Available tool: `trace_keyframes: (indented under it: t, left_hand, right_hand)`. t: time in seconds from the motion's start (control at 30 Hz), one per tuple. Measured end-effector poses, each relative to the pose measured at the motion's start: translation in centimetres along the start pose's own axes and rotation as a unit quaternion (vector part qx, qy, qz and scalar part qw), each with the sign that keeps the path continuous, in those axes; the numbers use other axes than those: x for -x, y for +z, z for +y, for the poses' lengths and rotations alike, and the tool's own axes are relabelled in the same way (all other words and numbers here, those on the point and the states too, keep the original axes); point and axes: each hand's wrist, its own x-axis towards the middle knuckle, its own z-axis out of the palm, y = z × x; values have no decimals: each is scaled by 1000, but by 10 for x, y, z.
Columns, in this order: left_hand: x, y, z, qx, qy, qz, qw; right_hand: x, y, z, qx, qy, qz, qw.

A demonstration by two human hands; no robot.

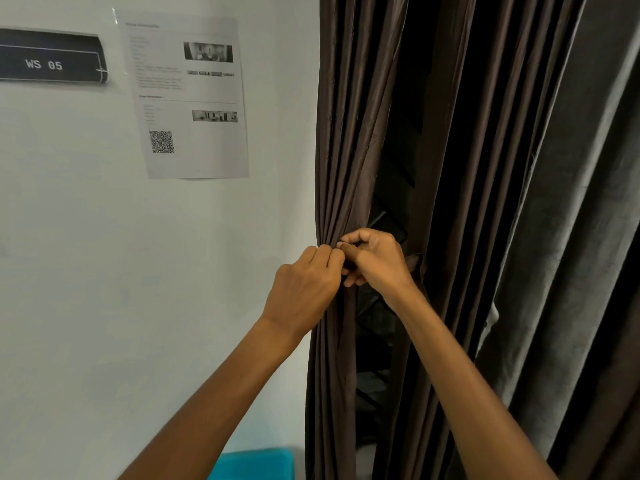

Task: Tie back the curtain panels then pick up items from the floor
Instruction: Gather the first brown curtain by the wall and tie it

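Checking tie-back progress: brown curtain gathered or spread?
Gathered: left hand and right hand bunch the brown curtain folds together. Tied: cannot tell.

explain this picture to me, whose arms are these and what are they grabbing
No machine here: one camera worn on a person's head looks forward and down, so both bare arms are the wearer's own. The left hand and right hand meet on a brown curtain, fingers pinching its gathered folds; no tie can be made out. A grey curtain hangs further right. The white wall carries a printed sheet and a black sign reading WS 05. A turquoise thing shows at the bottom.
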Motion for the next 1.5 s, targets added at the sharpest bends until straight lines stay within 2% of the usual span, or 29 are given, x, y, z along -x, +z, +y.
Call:
trace_keyframes:
  t: [0.2, 0.33, 0.43, 0.57, 0.63, 0.7, 0.8, 0.97, 1.1, 1.37, 1.5]
  left_hand:
    - [-8, 2, -4, 17, -50, -144, 988]
    - [-18, 2, -23, 76, -36, -210, 974]
    - [-28, 4, -34, 126, -33, -273, 953]
    - [-38, 6, -35, 183, -40, -336, 923]
    - [-39, 6, -37, 220, -51, -359, 906]
    - [-40, 4, -40, 268, -72, -381, 882]
    - [-43, 3, -44, 313, -94, -396, 858]
    - [-46, 6, -46, 346, -113, -412, 835]
    - [-44, 6, -49, 373, -124, -397, 829]
    - [-38, 7, -51, 397, -127, -370, 830]
    - [-31, 14, -54, 439, -149, -340, 818]
  right_hand:
    - [2, 4, 5, -37, -13, -13, 999]
    - [7, 2, 10, -76, -21, -24, 997]
    - [16, 6, 15, -68, -51, 35, 996]
    - [36, 16, 24, -53, -117, 162, 978]
    - [46, 15, 29, -58, -119, 214, 968]
    - [55, 14, 34, -34, -103, 228, 968]
    - [64, 18, 41, 1, -44, 162, 986]
    - [59, 21, 36, -72, 21, 78, 994]
    - [53, 20, 34, -97, 37, 70, 992]
    - [47, 22, 25, -266, 90, 22, 960]
    - [44, 16, 26, -274, 96, 30, 957]
